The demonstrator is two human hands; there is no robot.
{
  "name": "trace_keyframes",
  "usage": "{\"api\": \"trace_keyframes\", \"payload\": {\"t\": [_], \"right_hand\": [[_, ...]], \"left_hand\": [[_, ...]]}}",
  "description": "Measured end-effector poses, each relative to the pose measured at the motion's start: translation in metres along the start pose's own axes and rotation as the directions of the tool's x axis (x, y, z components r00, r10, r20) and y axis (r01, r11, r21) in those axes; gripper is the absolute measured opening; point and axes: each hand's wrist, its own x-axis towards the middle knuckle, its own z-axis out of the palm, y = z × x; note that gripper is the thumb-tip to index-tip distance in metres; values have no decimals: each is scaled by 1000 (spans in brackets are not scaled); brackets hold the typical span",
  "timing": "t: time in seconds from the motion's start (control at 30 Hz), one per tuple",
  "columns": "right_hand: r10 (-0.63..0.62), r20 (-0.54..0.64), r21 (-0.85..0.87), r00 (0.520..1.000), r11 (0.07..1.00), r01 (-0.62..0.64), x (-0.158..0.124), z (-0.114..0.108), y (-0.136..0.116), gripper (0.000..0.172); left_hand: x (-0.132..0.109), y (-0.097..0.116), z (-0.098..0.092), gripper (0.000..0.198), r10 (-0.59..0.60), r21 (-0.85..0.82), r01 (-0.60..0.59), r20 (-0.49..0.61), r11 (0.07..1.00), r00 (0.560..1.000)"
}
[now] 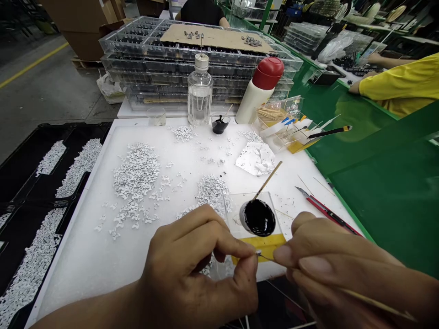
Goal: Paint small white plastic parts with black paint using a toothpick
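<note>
My left hand pinches a tiny white piece between thumb and forefinger. Held in my right hand is a thin wooden stick, its fine tip at the tiny piece; whether they touch I cannot tell. Just beyond the fingers, a small round cup of black paint stands on a clear plate with yellow tape on its near edge. A second wooden stick leans out of the paint. Loose small white pieces lie in a heap behind my left hand.
A larger heap of white pieces lies left on the white board. Behind stand a clear bottle, a dark-filled cup, a red-capped flask and stacked trays. A craft knife lies right. Another person's yellow sleeve shows.
</note>
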Motion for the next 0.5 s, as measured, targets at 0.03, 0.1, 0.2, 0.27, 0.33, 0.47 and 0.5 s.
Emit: {"api": "trace_keyframes", "payload": {"t": [0.03, 0.1, 0.2, 0.27, 0.33, 0.47, 0.5], "right_hand": [[9, -23, 16, 1000, 1000, -9, 0, 0, 3, 41], [24, -65, 35, 998, 999, -21, 0, 1, 9, 42], [46, -131, 57, 990, 998, -39, 0, 2, 17, 41], [62, -172, 70, 983, 996, -51, 1, 2, 22, 41], [78, -210, 84, 975, 995, -62, 2, 1, 26, 40], [109, -283, 112, 953, 991, -80, -5, 0, 29, 39], [113, -301, 118, 947, 990, -80, -10, 0, 30, 39]], "left_hand": [[0, 1, 0, 22, 1, -1, -1, 1, 1000, 1000], [-1, 1, 0, 21, 6, -4, -6, 2, 1000, 1000], [-1, 2, 1, 21, 4, -4, -4, 2, 1000, 1000], [1, 1, 1, 21, 9, 1, -9, -11, 1000, 1000], [2, 0, 2, 20, 9, 11, -8, -14, 1000, 1000], [1, 1, 2, 21, 1, 23, -1, -4, 1000, 1000], [1, 2, 1, 21, 6, 25, -6, -6, 1000, 1000]]}}
